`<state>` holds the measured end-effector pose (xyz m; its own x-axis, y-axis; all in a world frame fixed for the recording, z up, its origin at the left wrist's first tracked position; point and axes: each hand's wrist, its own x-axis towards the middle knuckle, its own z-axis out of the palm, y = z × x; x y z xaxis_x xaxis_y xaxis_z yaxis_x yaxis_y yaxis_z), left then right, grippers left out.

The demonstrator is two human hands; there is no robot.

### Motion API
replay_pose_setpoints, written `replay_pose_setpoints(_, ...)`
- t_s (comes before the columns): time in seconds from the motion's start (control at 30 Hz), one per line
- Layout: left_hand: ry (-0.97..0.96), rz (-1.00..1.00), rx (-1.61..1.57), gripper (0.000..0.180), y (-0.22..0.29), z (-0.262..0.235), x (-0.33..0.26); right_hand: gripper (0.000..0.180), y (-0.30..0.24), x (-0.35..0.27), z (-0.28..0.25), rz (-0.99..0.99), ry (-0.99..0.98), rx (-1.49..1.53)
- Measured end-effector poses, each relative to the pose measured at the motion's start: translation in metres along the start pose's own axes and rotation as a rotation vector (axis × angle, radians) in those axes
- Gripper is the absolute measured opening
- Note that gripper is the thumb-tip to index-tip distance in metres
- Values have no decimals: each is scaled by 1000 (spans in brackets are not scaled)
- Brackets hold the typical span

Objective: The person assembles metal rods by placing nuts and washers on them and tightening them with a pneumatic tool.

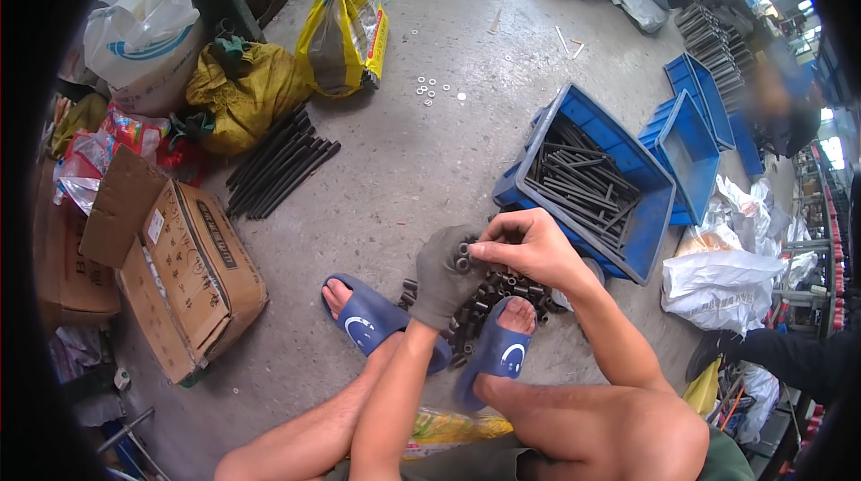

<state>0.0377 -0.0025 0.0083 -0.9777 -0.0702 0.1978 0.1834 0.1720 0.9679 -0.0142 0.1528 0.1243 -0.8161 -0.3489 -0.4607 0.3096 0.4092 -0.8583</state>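
My left hand (436, 276), in a grey glove, is closed around several short dark tube pieces (463, 263), their round ends facing up. My bare right hand (538, 249) is beside it, thumb and fingers pinched together at the edge of those pieces. What sits between its fingertips is too small and hidden to make out. Below both hands, a heap of similar short black tube pieces (470, 318) lies on the floor between my feet in blue slippers (366, 323). The hands partly cover the heap.
Right of my hands stands a blue bin (661, 212) of long dark rods, with more blue bins (689, 147) behind. Dark rods (285, 167) lie on the floor at left, near an open cardboard box (204, 276). Small pale rings (432, 89) lie farther off. White sacks (722, 288) are at right.
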Motion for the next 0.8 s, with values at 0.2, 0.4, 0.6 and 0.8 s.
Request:
replay_pose_setpoints(0.2, -2, 39, 84, 28, 3, 2, 3, 32, -12, 10, 8, -123, 33, -287)
replay_pose_setpoints(0.4, -19, 63, 166, 29, 1, 1, 0, 31, -18, 9, 7, -209, 45, -505)
replay_pose_setpoints(0.6, 23, 52, 37, 23, 4, -4, 1, 23, 2, 0, 12, -275, 43, -75)
replay_pose_setpoints(0.8, 0, -7, 19, 27, 2, -6, 0, 25, 29, 9, 35, -461, 189, -224)
